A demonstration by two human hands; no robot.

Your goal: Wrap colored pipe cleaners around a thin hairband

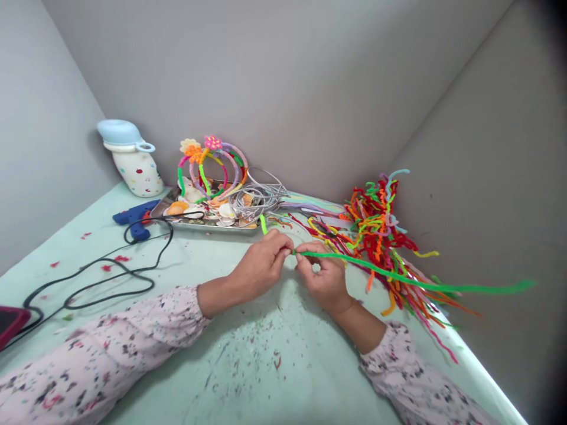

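Note:
A long green pipe cleaner point(398, 275) stretches from my fingertips far out to the right, its free end in the air past the table's edge. My right hand point(325, 277) pinches it near its left end. Close beside, my left hand point(266, 260) has thumb and fingers pressed together at that same end; the tip is mostly hidden by the fingers. A short lime-green piece point(263, 224) shows just behind my left hand, and I cannot tell whether it is held. Both hands are above the pale green tabletop point(248, 336).
Behind my hands, a metal tray point(212, 226) carries flower-topped hoops point(208, 168), coiled grey wire point(261, 198) and small pieces. Bundled pipe cleaners point(376, 218) lie right. Left are a blue glue gun point(137, 217), black cable point(133, 273), white bottle point(137, 171) and red-edged device point(11, 324).

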